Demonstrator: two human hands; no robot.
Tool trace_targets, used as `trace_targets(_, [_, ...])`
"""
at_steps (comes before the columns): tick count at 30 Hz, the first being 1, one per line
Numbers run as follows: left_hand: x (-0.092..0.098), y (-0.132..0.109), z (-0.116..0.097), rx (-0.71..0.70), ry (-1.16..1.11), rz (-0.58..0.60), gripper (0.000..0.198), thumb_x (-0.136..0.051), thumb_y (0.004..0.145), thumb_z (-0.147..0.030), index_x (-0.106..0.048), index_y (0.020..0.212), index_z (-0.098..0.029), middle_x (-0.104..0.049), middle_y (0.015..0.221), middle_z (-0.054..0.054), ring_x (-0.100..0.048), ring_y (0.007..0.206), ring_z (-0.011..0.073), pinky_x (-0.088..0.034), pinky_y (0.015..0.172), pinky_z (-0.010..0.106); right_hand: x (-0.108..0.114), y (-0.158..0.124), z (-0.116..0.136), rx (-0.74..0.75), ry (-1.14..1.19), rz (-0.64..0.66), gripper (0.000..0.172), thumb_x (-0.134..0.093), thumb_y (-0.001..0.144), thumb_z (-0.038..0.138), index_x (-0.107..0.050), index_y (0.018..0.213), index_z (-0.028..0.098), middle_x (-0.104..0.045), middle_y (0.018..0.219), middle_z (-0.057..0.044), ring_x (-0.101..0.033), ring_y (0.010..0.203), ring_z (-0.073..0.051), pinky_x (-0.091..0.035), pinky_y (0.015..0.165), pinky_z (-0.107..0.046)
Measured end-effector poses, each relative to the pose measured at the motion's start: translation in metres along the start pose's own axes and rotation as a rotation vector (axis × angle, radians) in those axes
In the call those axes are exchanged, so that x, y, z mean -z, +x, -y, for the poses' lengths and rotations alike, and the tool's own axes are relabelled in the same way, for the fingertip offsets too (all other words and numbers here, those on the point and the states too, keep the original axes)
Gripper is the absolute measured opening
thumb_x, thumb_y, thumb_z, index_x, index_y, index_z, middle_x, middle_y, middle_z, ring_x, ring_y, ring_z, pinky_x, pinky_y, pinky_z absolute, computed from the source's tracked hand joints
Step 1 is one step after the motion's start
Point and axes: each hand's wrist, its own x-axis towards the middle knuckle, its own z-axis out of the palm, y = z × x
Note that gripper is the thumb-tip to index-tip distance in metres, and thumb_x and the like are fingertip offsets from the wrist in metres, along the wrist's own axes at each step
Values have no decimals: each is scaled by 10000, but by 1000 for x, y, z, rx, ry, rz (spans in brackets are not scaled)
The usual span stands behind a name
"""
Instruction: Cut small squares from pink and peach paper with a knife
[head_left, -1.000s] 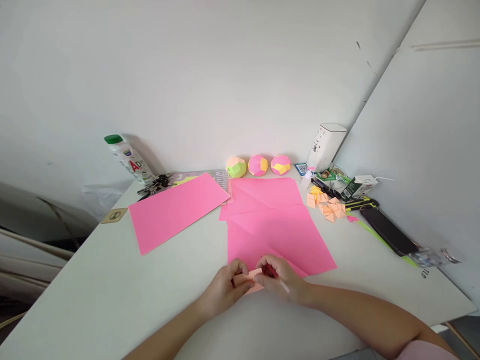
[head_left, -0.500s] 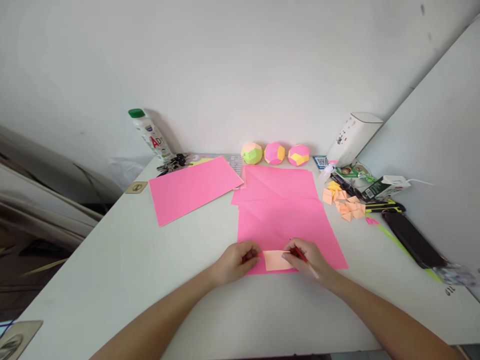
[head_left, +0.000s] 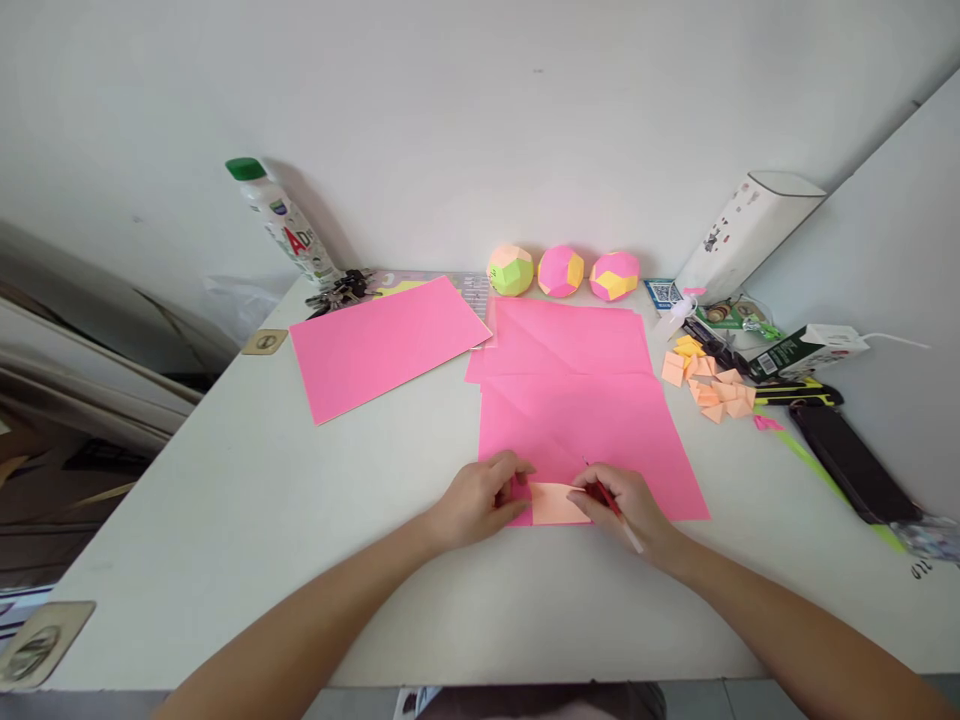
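Note:
A small peach paper strip (head_left: pixel 555 503) lies on the front edge of a large pink sheet (head_left: pixel 577 415). My left hand (head_left: pixel 486 502) grips the strip's left end, its thumb at the lower corner and bent fingers at the upper one. At the right end, my right hand (head_left: pixel 626 508) pinches the strip between thumb and fingertips. A slim red pen (head_left: pixel 609 498) with a pale end is tucked in that same hand, its tip pointing up and away. The fingers partly hide both ends of the strip.
Another pink sheet (head_left: pixel 390 350) lies at the left. Three paper balls (head_left: pixel 561 271) line the wall. Folded peach pieces (head_left: pixel 716 388), a cutter (head_left: pixel 799 392), a dark case (head_left: pixel 855 465) and a white box (head_left: pixel 750 235) stand or lie right. A bottle (head_left: pixel 289 225) and keys (head_left: pixel 345 290) are back left.
The camera view has shifted, showing more of the table's front edge. Both hands stay at the peach strip's ends, with the right fingers slightly changed in position and the pen still held.

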Motion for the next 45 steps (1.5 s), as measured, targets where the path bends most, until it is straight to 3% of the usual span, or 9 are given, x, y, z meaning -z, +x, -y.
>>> trace_targets(7, [-6,-2,6,-114,116,-61,223,-491,793,-138,-455,1005,-197,-518,1001,32,-384,535,66,-316,491,219,-3,-1,1,37,-62,-18,210,-531,890,353,-544,756,193,-473,588,35,-410,522,-93,-363,483,-224])
trace_targets(12, [-5,-2,5,-150,166,-58,82,-515,808,-151,-546,872,-192,-460,947,27,-426,600,81,-357,520,223,-6,-2,1,42,-61,-36,194,-532,883,337,-544,760,188,-483,601,29,-415,529,-94,-373,488,-226])
trace_targets(17, [-4,-2,4,-183,193,-40,136,-508,834,-152,-608,749,-187,-464,882,17,-463,632,87,-376,546,223,-6,-1,4,35,-73,-36,197,-517,882,320,-543,741,186,-471,587,31,-406,517,-92,-367,479,-224])
trace_targets(45, [-4,-2,0,-228,300,-6,173,-486,876,-199,-629,781,-184,-530,957,43,-507,651,94,-392,561,226,-6,-1,4,36,-95,-37,254,-501,892,385,-552,745,185,-475,590,24,-422,528,-98,-382,491,-230])
